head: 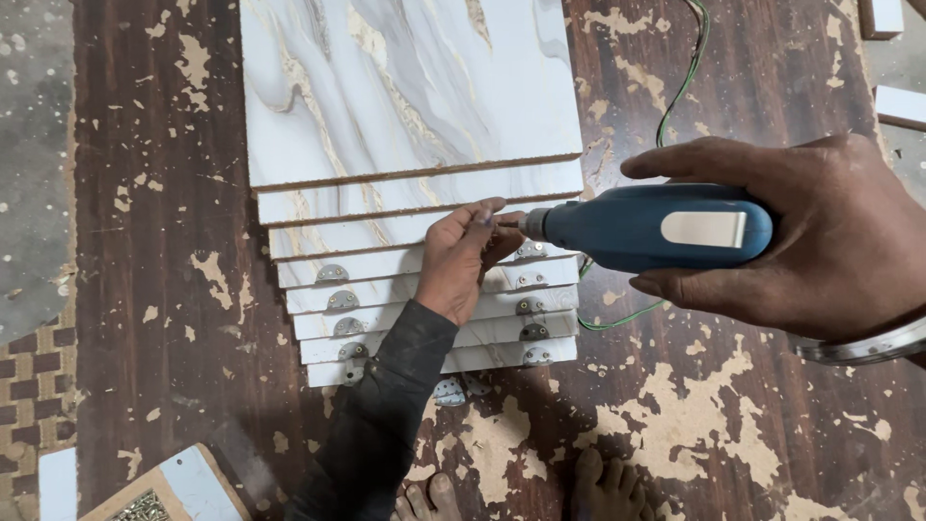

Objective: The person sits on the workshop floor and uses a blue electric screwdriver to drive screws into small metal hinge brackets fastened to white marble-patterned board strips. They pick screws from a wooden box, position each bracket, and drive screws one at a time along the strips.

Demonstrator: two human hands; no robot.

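Note:
My right hand grips a blue power screwdriver held level, its tip pointing left. A stepped stack of white marble-patterned boards lies on the worn brown tabletop. Small metal hinges sit on the stepped edges in two columns, left and right. My left hand, in a dark sleeve, rests on the stack's middle steps. Its fingertips are bunched right at the screwdriver's tip. Anything pinched between them is hidden.
A green wire runs from the top right down behind the tool. A metal bangle circles my right wrist. Bare feet show at the bottom edge. A loose board piece lies bottom left, and white offcuts lie top right.

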